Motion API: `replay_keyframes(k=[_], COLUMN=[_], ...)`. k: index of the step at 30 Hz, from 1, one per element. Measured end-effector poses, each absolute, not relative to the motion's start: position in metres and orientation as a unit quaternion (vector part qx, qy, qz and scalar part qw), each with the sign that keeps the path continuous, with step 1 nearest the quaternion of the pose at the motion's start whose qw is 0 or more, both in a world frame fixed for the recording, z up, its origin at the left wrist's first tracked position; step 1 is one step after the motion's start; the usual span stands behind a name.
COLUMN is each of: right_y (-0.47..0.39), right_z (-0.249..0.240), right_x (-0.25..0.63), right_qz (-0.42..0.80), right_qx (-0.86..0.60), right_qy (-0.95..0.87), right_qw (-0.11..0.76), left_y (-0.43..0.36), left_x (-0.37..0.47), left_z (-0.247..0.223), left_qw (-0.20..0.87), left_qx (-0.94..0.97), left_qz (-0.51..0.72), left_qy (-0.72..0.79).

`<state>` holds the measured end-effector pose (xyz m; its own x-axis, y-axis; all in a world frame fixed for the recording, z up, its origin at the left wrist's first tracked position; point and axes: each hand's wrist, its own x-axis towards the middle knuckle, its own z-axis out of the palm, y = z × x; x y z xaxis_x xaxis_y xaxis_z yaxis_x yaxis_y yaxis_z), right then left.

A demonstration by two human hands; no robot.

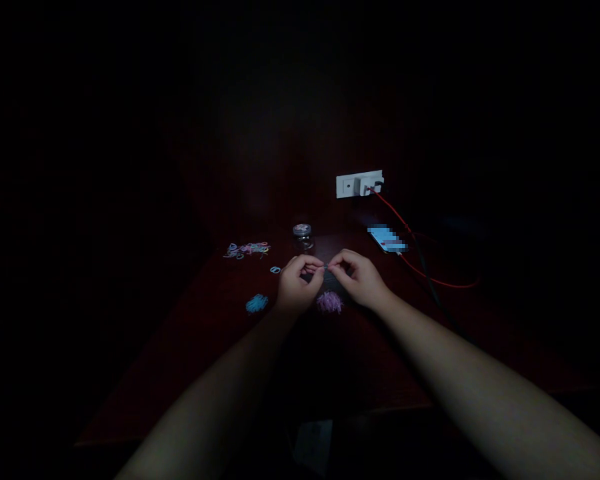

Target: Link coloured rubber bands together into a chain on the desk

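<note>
My left hand (300,283) and my right hand (357,275) meet over the table, each pinching with thumb and forefinger. A thin pale strand, apparently a small rubber band (326,267), spans the short gap between their fingertips; its detail is too dim to make out. Just below the hands lies a heap of purple rubber bands (330,302). A heap of blue rubber bands (257,304) is to the left of my left wrist. Two or so loose light-blue bands (275,270) rest beside my left hand. Farther left spreads a mixed-colour pile of bands (247,250).
Behind my hands stands a small clear jar (303,237) with a lid. A lit phone (387,239) lies at the right, with a red cable (420,272) running to a charger (367,186) in the wall socket (347,187). A dark cable also crosses the dark red table (200,373).
</note>
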<state>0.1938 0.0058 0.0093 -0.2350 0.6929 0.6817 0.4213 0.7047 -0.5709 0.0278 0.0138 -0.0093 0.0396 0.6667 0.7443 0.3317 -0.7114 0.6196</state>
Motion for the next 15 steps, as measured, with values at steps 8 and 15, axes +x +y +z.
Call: replay_keyframes(k=[8, 15], right_y=[0.0094, 0.0122], right_z=[0.0048, 0.0038], right_x=[0.1936, 0.1968], right_qz=[0.146, 0.158], right_qx=[-0.373, -0.386], right_qy=[-0.765, -0.747], right_qw=[0.504, 0.518], left_y=[0.0143, 0.0152], left_x=[0.0277, 0.0257], left_z=[-0.0104, -0.0085], left_qw=[0.146, 0.14], left_qx=[0.705, 0.687], left_qz=[0.6, 0.616], left_qy=[0.349, 0.358])
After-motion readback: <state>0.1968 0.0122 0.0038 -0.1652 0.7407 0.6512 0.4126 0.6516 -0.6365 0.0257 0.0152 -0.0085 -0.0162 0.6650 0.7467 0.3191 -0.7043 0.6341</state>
